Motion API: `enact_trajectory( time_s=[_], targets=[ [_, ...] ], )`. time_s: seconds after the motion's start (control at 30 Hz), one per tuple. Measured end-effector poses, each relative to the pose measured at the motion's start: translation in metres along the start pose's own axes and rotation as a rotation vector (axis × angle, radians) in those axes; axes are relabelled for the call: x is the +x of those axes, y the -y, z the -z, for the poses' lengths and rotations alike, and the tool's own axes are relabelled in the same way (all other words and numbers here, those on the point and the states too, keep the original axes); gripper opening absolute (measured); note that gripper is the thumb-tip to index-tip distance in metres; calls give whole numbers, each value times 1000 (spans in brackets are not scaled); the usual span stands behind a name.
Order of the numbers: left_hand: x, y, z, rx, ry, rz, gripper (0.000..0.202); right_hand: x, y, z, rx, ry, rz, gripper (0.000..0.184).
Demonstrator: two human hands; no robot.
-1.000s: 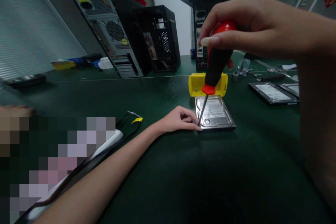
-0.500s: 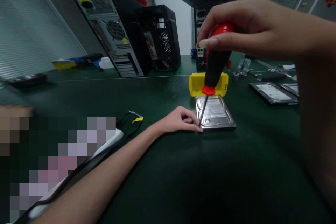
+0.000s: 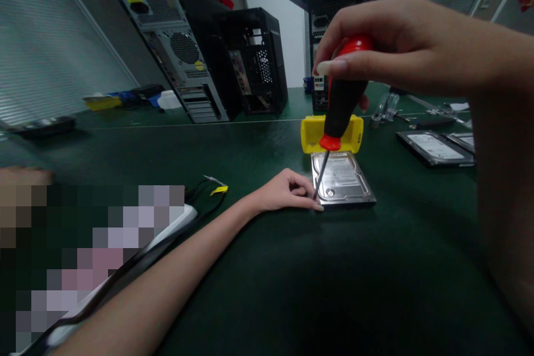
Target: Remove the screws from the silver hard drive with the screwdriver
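A silver hard drive [image 3: 344, 181] lies flat on the dark green table [image 3: 267, 267]. My right hand [image 3: 400, 44] is closed round the red and black handle of a screwdriver [image 3: 342, 101], held nearly upright, its thin shaft reaching down to the drive's near left corner. My left hand [image 3: 287, 190] rests on the table against that same corner, fingers curled and pinched beside the screwdriver tip. Whether they hold anything is too small to see.
A yellow box [image 3: 331, 132] stands just behind the drive. More hard drives [image 3: 434, 147] lie at the right. Three open computer cases [image 3: 183, 47] stand at the back. A black cable with a yellow tag [image 3: 217, 190] lies left of my forearm.
Almost nothing differs. My right hand and the screwdriver handle shifted very slightly; the tip stays at the drive's corner and my left hand has not moved.
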State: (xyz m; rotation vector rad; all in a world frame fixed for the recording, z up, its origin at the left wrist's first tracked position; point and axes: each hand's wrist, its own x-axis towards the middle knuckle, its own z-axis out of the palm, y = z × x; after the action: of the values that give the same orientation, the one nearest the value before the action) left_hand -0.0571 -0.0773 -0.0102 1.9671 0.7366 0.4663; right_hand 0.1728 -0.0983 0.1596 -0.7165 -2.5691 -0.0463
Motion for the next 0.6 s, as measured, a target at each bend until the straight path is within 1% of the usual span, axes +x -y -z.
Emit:
enact_trajectory(
  time_s=[0.23,0.47,0.6],
  targets=[
    [0,0,0,-3,0,-19,21,-1,0,0,-41,-16,13,31],
    [1,1,-1,-11,-12,-25,21,1,-1,0,10,28,20,32],
    [0,1,-1,-3,-12,-11,20,1,-2,0,-4,23,17,30]
  ],
)
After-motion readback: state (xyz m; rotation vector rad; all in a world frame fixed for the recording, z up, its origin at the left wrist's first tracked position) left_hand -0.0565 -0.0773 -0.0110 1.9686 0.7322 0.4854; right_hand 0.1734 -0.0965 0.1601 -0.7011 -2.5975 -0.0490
